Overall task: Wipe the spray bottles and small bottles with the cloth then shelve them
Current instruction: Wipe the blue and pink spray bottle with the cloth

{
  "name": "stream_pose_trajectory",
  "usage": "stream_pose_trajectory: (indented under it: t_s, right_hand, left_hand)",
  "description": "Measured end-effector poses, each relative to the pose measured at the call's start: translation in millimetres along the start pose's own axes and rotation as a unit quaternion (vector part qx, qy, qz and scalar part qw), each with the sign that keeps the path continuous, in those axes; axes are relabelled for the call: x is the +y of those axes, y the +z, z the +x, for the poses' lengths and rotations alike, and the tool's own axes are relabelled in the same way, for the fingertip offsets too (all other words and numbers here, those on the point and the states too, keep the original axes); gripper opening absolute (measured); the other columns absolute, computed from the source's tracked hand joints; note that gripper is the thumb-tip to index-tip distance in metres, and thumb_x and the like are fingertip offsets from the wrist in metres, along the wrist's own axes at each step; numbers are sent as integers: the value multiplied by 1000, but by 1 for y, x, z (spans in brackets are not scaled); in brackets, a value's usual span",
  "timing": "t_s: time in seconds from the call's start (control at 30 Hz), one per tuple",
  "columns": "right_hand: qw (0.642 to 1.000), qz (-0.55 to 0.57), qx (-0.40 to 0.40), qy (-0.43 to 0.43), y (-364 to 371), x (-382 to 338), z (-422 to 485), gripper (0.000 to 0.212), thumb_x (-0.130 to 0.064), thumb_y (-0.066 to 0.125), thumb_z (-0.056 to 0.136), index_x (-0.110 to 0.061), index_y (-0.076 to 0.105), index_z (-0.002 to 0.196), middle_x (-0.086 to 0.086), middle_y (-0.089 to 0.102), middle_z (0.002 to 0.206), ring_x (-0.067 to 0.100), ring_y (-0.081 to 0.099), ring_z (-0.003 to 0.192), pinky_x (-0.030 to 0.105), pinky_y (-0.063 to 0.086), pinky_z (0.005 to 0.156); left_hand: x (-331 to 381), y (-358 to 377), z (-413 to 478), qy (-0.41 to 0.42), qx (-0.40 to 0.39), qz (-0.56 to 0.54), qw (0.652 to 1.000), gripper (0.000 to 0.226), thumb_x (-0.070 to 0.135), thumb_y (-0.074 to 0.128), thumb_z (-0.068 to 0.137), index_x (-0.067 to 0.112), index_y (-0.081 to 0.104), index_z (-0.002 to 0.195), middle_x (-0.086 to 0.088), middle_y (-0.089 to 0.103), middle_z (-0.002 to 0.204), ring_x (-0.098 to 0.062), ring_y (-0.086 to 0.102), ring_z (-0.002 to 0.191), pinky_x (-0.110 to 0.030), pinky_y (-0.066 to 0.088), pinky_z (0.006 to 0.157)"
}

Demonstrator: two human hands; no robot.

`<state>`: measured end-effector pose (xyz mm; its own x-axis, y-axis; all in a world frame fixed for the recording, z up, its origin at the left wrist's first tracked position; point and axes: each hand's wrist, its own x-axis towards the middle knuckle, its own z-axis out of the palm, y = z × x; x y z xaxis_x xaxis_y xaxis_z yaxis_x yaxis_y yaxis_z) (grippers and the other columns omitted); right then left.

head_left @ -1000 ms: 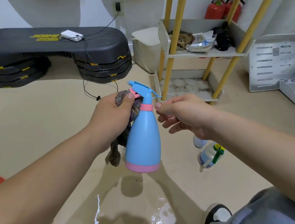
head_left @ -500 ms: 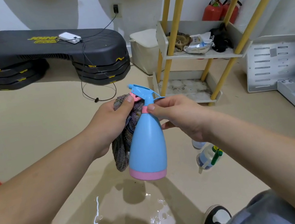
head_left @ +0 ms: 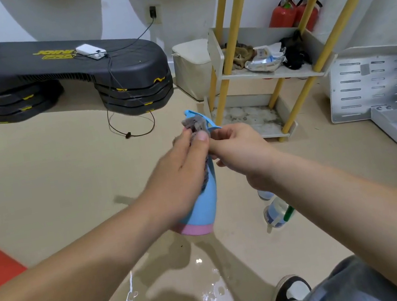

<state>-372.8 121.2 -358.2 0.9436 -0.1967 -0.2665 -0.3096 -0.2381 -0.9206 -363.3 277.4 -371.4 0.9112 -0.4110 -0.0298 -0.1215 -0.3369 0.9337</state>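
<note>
We've got the light-blue plastic spray bottle with the pink base [head_left: 204, 201] up in mid-air over wet beige floor [head_left: 39, 177]. Our left hand [head_left: 181, 177] presses the grey woolly cloth [head_left: 194, 126] onto its neck; our right hand [head_left: 242, 151] pinches the trigger head. Open floor left, yellow-legged white shelf rack [head_left: 271, 75] ahead-right, two small bottles [head_left: 274, 212] below.

spray bottle [head_left: 206, 201] neck hidden by cloth [head_left: 194, 124]
</note>
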Motion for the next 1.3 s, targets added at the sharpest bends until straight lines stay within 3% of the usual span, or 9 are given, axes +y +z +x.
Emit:
stream_pose_trajectory:
  t_s: [0.1, 0.23, 0.37, 0.5, 0.6, 0.77, 0.9, 1.17, 1.3]
  right_hand:
    - [1000, 4, 26, 2, 1, -6, -1, 22, -16, 62, 98, 2, 69, 87, -1, 57, 66, 8, 50, 58, 15, 41, 53]
    - [999, -10, -34, -15, -1, -13, -9, 27, -6, 55, 103, -13, 76, 88, -4, 71, 70, 0, 62, 54, 15, 51, 52]
    - [994, -20, -103, -18, -2, -10, -14, 37, 3, 50, 101, -21, 77, 104, -5, 78, 98, 3, 65, 86, 23, 51, 81]
    - [996, 32, -89, 3, -8, -7, -10, 23, -7, 59, 101, -12, 77, 115, 2, 77, 102, 18, 69, 91, 35, 54, 82]
    - [995, 78, -48, 30, -13, -4, -4, 23, -20, 69, 99, -3, 71, 115, 7, 73, 94, 22, 68, 81, 40, 59, 81]
    - [991, 99, -65, 65, -16, -3, -5, 37, -30, 73, 97, -2, 67, 121, 5, 70, 86, 17, 63, 70, 36, 57, 72]
    - [995, 38, -69, 60, -15, 3, -3, 40, -40, 70, 98, -5, 73, 118, 5, 69, 94, 16, 60, 78, 34, 56, 73]
    - [999, -12, -2, 32, -11, -8, -7, 30, -37, 68, 98, -9, 66, 88, 4, 56, 68, 18, 51, 65, 35, 48, 65]
    - [999, -33, 24, 22, -1, -13, -13, 35, -30, 66, 97, -7, 65, 71, 7, 52, 60, 19, 47, 55, 25, 44, 55]
  left_hand:
    - [-4, 1, 2, -21, -31, -60, 997, 48, 53, 36, 102, 46, 49, 147, 15, 65, 138, -7, 60, 129, -40, 45, 114]
    - [-2, -15, 5, -25, -45, -61, 997, 23, 32, 46, 110, 40, 62, 124, 12, 78, 103, -8, 75, 94, -25, 58, 80]
    - [-4, -23, 9, -47, 9, -52, 998, 12, 36, 65, 97, 31, 70, 106, -1, 78, 97, -29, 75, 93, -47, 61, 84]
    - [3, -34, 12, -101, -32, -163, 981, 12, 23, 66, 99, 14, 74, 98, -19, 76, 94, -35, 72, 76, -50, 64, 74]
    - [-1, -39, 14, -147, -101, -245, 953, 21, 22, 65, 99, 8, 74, 111, -23, 72, 107, -37, 68, 92, -65, 54, 97]
    - [-9, -45, 14, -213, -137, -355, 900, 36, 29, 65, 91, 11, 76, 121, -15, 69, 116, -29, 64, 98, -42, 50, 94]
    - [-15, -50, 16, -239, -220, -408, 853, 64, 34, 66, 95, 7, 52, 151, -13, 56, 138, -29, 49, 126, -47, 29, 121]
    - [-14, -41, 17, -139, -110, -244, 953, 27, 26, 62, 102, 8, 74, 118, -21, 75, 118, -28, 73, 95, -40, 61, 87]
    - [-14, -18, 8, -183, -35, -209, 960, 32, 34, 77, 93, 5, 74, 107, -28, 75, 109, -37, 73, 85, -60, 59, 92]
